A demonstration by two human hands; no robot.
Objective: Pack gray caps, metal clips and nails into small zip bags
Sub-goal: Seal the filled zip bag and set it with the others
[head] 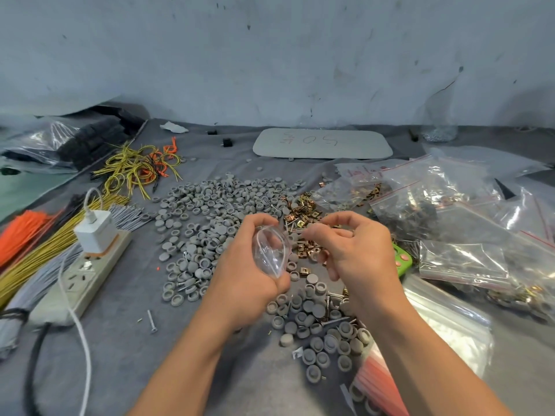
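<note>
My left hand (249, 265) grips a small clear zip bag (270, 250), holding it open and bulged. My right hand (357, 250) hovers just right of the bag with curled fingers; a small piece seems pinched near its fingertips at the bag's mouth, but I cannot make it out. A wide heap of gray caps (216, 205) covers the gray cloth in front of my hands, and more gray caps (318, 325) lie beneath my wrists. Brass-coloured metal clips (303, 208) lie behind the hands. Nails (336, 321) are mixed among the near caps, and one lone nail (151, 321) lies to the left.
A white power strip (81, 277) with a charger (96, 232) lies at left beside bundles of yellow, orange and gray cable ties (33, 259). Filled zip bags (450, 211) pile up at right. A stack of empty zip bags (381, 376) sits by my right forearm. A white board (322, 144) lies at the back.
</note>
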